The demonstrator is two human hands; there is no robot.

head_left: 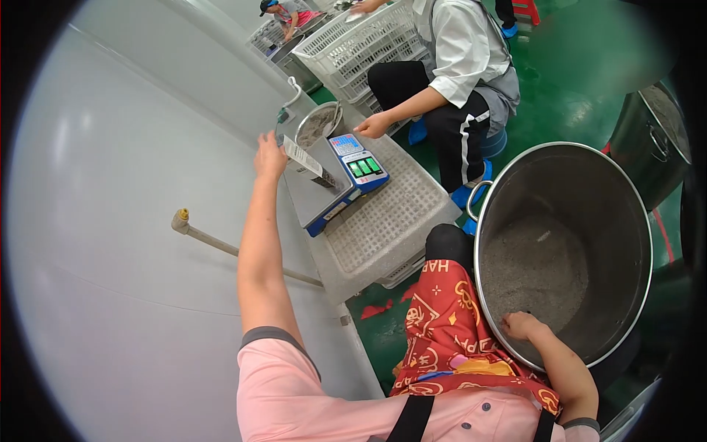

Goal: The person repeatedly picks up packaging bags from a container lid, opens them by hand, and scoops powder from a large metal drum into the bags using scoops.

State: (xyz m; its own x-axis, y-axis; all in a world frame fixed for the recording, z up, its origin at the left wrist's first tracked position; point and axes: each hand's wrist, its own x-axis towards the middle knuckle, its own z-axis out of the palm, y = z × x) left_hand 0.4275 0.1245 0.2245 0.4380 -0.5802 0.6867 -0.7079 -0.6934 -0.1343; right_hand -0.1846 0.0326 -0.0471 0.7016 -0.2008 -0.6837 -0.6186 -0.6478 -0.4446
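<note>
My left hand (270, 156), at the upper left, grips the top of a printed packet (300, 158) with dark contents at its lower end. The packet leans on the metal plate (313, 193) of a blue digital scale (364, 168) with a lit green display. My right hand (521, 325) is inside the near rim of a large steel pot (482, 280), its fingers curled; what they hold, if anything, is hidden. Grey, grainy material (541, 276) lies in the pot. Behind the scale stands a bucket (309, 127) of similar grey material.
The scale rests on an upturned white crate (398, 214). Across from me sits a person (471, 81), one hand near the scale. White baskets (353, 48) are stacked behind. Another steel pot (641, 147) stands right. A pipe (213, 241) juts along the left wall.
</note>
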